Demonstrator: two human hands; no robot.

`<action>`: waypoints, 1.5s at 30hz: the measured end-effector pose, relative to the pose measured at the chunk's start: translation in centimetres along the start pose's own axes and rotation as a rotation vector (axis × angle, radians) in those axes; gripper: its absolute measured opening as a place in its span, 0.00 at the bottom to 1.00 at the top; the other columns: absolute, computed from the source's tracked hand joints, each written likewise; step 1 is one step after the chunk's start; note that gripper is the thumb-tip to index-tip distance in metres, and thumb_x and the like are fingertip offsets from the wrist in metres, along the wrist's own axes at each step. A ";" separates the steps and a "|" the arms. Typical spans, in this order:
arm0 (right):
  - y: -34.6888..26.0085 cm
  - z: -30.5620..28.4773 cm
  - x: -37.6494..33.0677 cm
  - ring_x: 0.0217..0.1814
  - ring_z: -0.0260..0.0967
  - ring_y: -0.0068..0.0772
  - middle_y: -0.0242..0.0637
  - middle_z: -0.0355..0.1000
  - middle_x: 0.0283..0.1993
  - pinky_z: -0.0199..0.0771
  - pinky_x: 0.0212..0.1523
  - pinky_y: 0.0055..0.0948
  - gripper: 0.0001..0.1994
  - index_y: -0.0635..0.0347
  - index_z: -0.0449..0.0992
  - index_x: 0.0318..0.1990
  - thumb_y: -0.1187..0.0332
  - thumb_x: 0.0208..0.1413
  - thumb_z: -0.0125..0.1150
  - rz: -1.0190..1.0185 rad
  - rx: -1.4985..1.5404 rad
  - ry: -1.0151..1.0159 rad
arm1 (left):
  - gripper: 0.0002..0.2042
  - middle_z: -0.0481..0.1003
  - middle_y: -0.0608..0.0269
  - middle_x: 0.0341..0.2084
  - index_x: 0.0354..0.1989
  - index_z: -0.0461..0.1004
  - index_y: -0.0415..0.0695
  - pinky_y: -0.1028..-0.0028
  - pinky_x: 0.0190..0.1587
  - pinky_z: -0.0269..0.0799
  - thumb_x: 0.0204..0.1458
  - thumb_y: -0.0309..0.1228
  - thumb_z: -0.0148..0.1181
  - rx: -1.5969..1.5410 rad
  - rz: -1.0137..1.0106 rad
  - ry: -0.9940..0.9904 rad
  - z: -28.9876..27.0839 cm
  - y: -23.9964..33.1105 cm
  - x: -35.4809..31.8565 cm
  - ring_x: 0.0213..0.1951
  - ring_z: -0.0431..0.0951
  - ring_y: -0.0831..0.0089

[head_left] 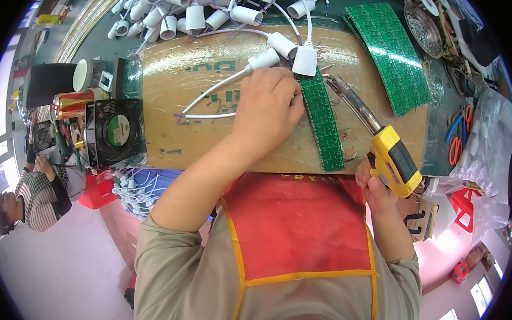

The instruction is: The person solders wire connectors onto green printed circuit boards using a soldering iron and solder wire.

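Note:
My left hand [267, 105] is curled, back upward, beside the top end of a narrow green circuit board strip [325, 132]. Its fingertips are hidden, so what they pinch does not show. White lamp sockets with cables lie just beyond the fingers: one socket [305, 62] stands over the strip's top end, another [263, 58] touches the knuckle area. In my right hand [376, 186], closed by the trigger, is a yellow and black soldering gun [396, 161]. Its metal tip points up and left, close to the strip's upper end. Thin red wires stick out along the strip's right side.
Brown cardboard [199, 139] covers the worktop. A heap of white sockets [177, 8] lies at the back, with green circuit panels [394, 57] at back right. A black fan [113, 130] stands left; scissors [456, 144] lie right. Another person [37, 192] sits far left.

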State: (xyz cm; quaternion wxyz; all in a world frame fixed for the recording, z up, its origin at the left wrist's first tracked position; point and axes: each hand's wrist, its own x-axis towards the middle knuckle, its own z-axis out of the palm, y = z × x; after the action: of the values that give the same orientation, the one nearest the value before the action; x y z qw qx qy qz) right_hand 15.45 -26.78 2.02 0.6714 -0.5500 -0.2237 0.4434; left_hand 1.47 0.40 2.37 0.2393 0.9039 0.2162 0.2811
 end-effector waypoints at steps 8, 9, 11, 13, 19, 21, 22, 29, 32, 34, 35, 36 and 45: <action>-0.1 0.1 0.6 0.27 0.61 0.26 0.32 0.64 0.30 0.63 0.28 0.27 0.40 0.65 0.64 0.69 0.54 0.56 0.75 -0.044 0.068 -0.004 | 0.08 0.80 0.59 0.42 0.36 0.79 0.44 0.57 0.52 0.72 0.49 0.27 0.70 -0.019 0.014 -0.070 -1.2 0.3 0.6 0.48 0.78 0.54; 0.0 0.1 0.6 0.27 0.61 0.26 0.32 0.64 0.30 0.63 0.28 0.28 0.39 0.65 0.64 0.70 0.54 0.57 0.75 -0.031 0.074 0.002 | 0.08 0.80 0.58 0.43 0.36 0.79 0.44 0.57 0.53 0.72 0.49 0.28 0.71 -0.030 0.017 -0.100 -1.7 0.2 0.9 0.49 0.78 0.54; 0.1 0.1 0.6 0.27 0.62 0.27 0.33 0.65 0.30 0.64 0.28 0.28 0.39 0.65 0.64 0.70 0.54 0.57 0.74 -0.037 0.118 0.015 | 0.09 0.80 0.58 0.45 0.38 0.80 0.44 0.58 0.54 0.72 0.50 0.29 0.71 -0.004 0.039 -0.035 -2.7 -0.7 2.1 0.51 0.78 0.54; 0.2 0.0 0.6 0.27 0.62 0.27 0.33 0.65 0.30 0.64 0.28 0.29 0.39 0.65 0.64 0.70 0.54 0.57 0.74 -0.036 0.112 0.017 | 0.11 0.81 0.59 0.47 0.43 0.81 0.45 0.59 0.57 0.72 0.51 0.29 0.70 0.057 0.063 0.047 -3.7 -2.4 3.9 0.55 0.78 0.56; 0.3 0.0 0.8 0.26 0.61 0.27 0.33 0.65 0.30 0.64 0.28 0.29 0.39 0.64 0.63 0.70 0.54 0.57 0.74 -0.024 0.132 0.006 | 0.18 0.81 0.66 0.51 0.52 0.81 0.51 0.53 0.66 0.66 0.50 0.28 0.68 0.618 0.330 0.054 -4.8 -7.0 8.7 0.58 0.78 0.61; 0.3 0.0 0.7 0.26 0.61 0.27 0.33 0.64 0.30 0.63 0.28 0.29 0.39 0.64 0.63 0.70 0.54 0.57 0.74 -0.019 0.135 0.014 | 0.19 0.82 0.68 0.51 0.53 0.80 0.52 0.52 0.69 0.63 0.51 0.28 0.69 0.626 0.330 0.033 -5.0 -7.3 9.1 0.59 0.78 0.62; 0.3 0.1 0.6 0.26 0.60 0.27 0.33 0.64 0.30 0.63 0.29 0.29 0.39 0.64 0.63 0.70 0.54 0.57 0.74 -0.016 0.141 0.020 | 0.19 0.82 0.69 0.51 0.53 0.80 0.53 0.51 0.70 0.61 0.51 0.28 0.69 0.651 0.289 -0.026 -5.1 -7.2 9.1 0.60 0.77 0.63; 0.2 0.2 0.6 0.26 0.60 0.27 0.32 0.64 0.30 0.63 0.29 0.29 0.40 0.64 0.63 0.70 0.53 0.57 0.75 -0.029 0.152 0.003 | 0.15 0.81 0.61 0.43 0.48 0.82 0.48 0.56 0.58 0.74 0.50 0.28 0.71 0.390 0.493 0.395 -8.7 -2.6 4.9 0.49 0.82 0.61; 0.0 0.4 0.7 0.26 0.60 0.27 0.32 0.64 0.30 0.63 0.29 0.29 0.40 0.64 0.63 0.70 0.52 0.57 0.75 -0.038 0.101 0.020 | 0.14 0.80 0.58 0.42 0.46 0.82 0.46 0.61 0.47 0.76 0.50 0.27 0.70 0.353 0.510 0.185 -10.0 0.9 1.3 0.45 0.82 0.60; -0.2 0.4 0.6 0.26 0.60 0.27 0.32 0.64 0.30 0.63 0.29 0.29 0.40 0.63 0.63 0.70 0.52 0.57 0.75 -0.036 0.099 0.020 | 0.15 0.79 0.59 0.42 0.47 0.82 0.45 0.61 0.44 0.74 0.49 0.28 0.70 0.333 0.423 -0.051 -10.0 3.3 -1.2 0.43 0.81 0.60; -0.2 0.5 0.7 0.26 0.60 0.27 0.32 0.65 0.30 0.64 0.29 0.29 0.40 0.63 0.63 0.70 0.52 0.57 0.75 -0.036 0.096 0.018 | 0.16 0.78 0.59 0.41 0.47 0.81 0.45 0.62 0.43 0.74 0.49 0.28 0.69 0.330 0.361 -0.177 -9.6 4.0 -2.0 0.42 0.80 0.60; -0.3 0.4 0.7 0.26 0.60 0.27 0.32 0.65 0.30 0.64 0.29 0.29 0.40 0.63 0.63 0.70 0.52 0.57 0.75 -0.022 0.105 0.013 | 0.16 0.77 0.60 0.41 0.48 0.81 0.45 0.62 0.43 0.73 0.49 0.28 0.69 0.281 0.345 -0.186 -8.5 4.0 -2.4 0.42 0.80 0.61; -1.2 0.9 0.8 0.32 0.65 0.31 0.34 0.67 0.34 0.69 0.34 0.33 0.39 0.60 0.63 0.71 0.52 0.58 0.75 0.041 0.210 -0.074 | 0.18 0.78 0.58 0.43 0.50 0.79 0.45 0.60 0.46 0.74 0.50 0.28 0.72 0.143 0.147 -0.176 -3.5 2.2 -2.4 0.42 0.79 0.56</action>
State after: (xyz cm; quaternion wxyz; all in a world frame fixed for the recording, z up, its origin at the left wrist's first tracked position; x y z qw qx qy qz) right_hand 15.54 -25.63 3.26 0.7074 -0.4643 -0.1892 0.4982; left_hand -1.93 -1.53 5.15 0.1713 0.9532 0.1472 0.2012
